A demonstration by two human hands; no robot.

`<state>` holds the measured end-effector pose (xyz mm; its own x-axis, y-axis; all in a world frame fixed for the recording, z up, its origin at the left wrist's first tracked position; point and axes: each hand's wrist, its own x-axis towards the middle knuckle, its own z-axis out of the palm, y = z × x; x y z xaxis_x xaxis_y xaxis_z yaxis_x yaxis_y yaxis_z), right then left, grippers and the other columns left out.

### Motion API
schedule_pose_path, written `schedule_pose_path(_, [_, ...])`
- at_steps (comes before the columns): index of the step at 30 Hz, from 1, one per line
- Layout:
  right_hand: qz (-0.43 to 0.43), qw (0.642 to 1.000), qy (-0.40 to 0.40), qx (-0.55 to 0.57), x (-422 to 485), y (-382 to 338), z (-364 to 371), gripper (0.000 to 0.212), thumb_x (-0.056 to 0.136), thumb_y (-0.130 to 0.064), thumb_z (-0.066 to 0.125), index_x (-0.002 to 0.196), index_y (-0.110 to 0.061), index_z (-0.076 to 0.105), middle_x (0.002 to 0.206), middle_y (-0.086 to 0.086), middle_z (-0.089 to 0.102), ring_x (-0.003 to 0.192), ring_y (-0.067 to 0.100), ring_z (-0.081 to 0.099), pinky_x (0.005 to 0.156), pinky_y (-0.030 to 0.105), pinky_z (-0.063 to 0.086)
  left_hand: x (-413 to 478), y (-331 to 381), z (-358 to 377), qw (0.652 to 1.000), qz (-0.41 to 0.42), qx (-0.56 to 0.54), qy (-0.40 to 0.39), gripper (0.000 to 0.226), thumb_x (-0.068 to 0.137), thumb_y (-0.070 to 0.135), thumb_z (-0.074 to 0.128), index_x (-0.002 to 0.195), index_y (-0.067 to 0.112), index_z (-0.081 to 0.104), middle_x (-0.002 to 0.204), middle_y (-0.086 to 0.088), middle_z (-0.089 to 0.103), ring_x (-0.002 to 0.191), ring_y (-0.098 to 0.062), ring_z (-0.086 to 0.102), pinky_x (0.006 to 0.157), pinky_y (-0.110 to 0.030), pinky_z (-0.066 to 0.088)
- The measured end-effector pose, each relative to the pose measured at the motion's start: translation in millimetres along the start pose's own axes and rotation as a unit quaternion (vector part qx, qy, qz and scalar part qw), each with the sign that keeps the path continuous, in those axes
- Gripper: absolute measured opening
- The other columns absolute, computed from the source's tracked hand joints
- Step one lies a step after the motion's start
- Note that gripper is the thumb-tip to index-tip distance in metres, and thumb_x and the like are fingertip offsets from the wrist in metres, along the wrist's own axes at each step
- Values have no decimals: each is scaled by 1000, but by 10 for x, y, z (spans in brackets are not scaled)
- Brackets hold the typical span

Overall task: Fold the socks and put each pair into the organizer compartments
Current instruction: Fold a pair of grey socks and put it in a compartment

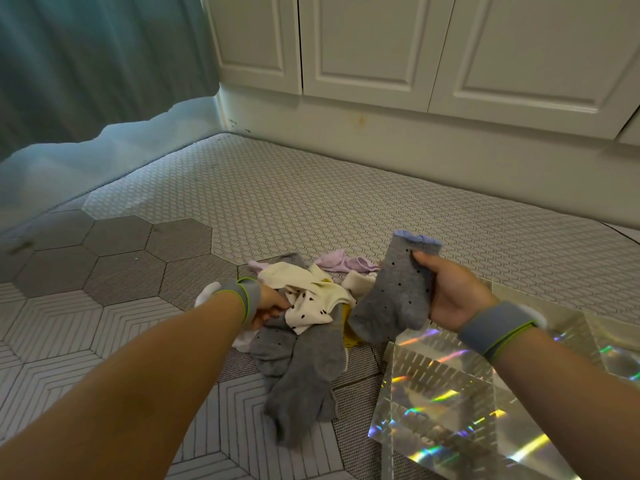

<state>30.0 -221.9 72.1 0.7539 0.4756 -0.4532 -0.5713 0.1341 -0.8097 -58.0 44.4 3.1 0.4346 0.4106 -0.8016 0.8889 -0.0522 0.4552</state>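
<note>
A heap of loose socks (304,327) lies on the floor mat in the middle: cream ones with dark dots, grey ones, lilac ones at the back and a yellow one underneath. My right hand (453,292) holds up a grey dotted sock with a blue cuff (398,289), lifted above the heap's right side. My left hand (270,306) reaches into the heap's left side, its fingers closed on a grey dotted sock (277,341) under a cream one. The clear iridescent organizer (450,393) stands at the lower right, beside the heap.
A patterned hexagon mat (311,209) covers the floor. White cabinet doors (381,46) run along the back. A teal curtain (86,81) hangs at the far left. Both wrists wear grey bands.
</note>
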Motion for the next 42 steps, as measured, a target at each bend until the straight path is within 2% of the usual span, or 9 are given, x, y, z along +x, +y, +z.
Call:
schedule_pose_path(9, [0, 1000, 3, 1, -42, -40, -16, 25, 98, -23, 42, 109, -8, 58, 102, 13, 65, 92, 27, 62, 79, 41, 49, -133, 244, -306, 973, 144, -102, 150, 31, 89, 4, 46, 59, 8, 43, 80, -25, 58, 62, -27, 55, 62, -35, 49])
schedule_pose_path(12, [1, 1000, 4, 2, -51, -58, 3, 34, 97, -23, 42, 122, -4, 56, 116, 16, 64, 105, 31, 61, 86, 43, 49, -202, 292, -389, 944, 225, -146, 190, 31, 89, 1, 46, 60, 10, 43, 63, -16, 45, 41, -19, 49, 40, -21, 36])
schedule_pose_path(14, [0, 1000, 1, 4, -56, -72, 20, 38, 97, -22, 42, 127, -2, 53, 121, 17, 63, 108, 31, 61, 85, 42, 50, -252, 289, -388, 931, 257, -208, 152, 25, 92, 3, 43, 74, 19, 50, 66, -11, 48, 44, -15, 49, 42, -21, 38])
schedule_pose_path(18, [-15, 999, -28, 5, -84, -97, 65, 28, 98, -21, 39, 110, -6, 59, 85, 9, 74, 76, 21, 72, 67, 35, 53, -436, 381, -365, 893, 304, -331, 8, 24, 95, 5, 38, 84, 13, 58, 79, -10, 55, 63, -19, 56, 47, -22, 54])
schedule_pose_path(21, [-23, 999, -30, -7, -98, -100, 92, 32, 98, -21, 40, 119, -4, 57, 98, 12, 70, 84, 23, 69, 70, 36, 52, -601, 506, -313, 860, 329, -385, -68, 21, 94, 5, 40, 83, 7, 57, 78, -11, 55, 52, -14, 65, 48, -21, 54])
schedule_pose_path(28, [-41, 999, -22, 5, -77, -106, 162, 37, 97, -16, 43, 129, 0, 51, 123, 20, 61, 107, 33, 61, 79, 41, 52, -823, 738, -188, 836, 386, -362, -148, 29, 94, 9, 37, 83, 12, 63, 60, -1, 65, 52, -11, 64, 54, -18, 54])
schedule_pose_path(32, [-42, 997, -59, 14, -90, -59, 286, 29, 94, -8, 47, 122, -8, 54, 105, 14, 62, 93, 26, 62, 75, 38, 52, -867, 827, -155, 814, 382, -403, -171, 45, 93, 14, 38, 66, 14, 73, 63, -2, 65, 54, -12, 64, 58, -20, 55])
schedule_pose_path(37, [9, 979, -145, -145, -136, 56, 459, 18, 93, -11, 52, 107, -9, 62, 99, 5, 61, 85, 20, 57, 76, 28, 49, -900, 895, -124, 808, 374, -432, -144, 19, 89, 14, 45, 84, 10, 63, 83, -6, 62, 68, -15, 64, 63, -25, 55])
schedule_pose_path(42, [-171, 951, -56, -250, -15, 19, 548, 79, 75, -15, 75, 141, -25, 33, 146, 2, 36, 129, 20, 39, 105, 43, 40, -986, 917, -28, 793, 377, -448, -166, 23, 92, 10, 44, 79, 8, 63, 60, -3, 71, 57, -13, 70, 60, -23, 58])
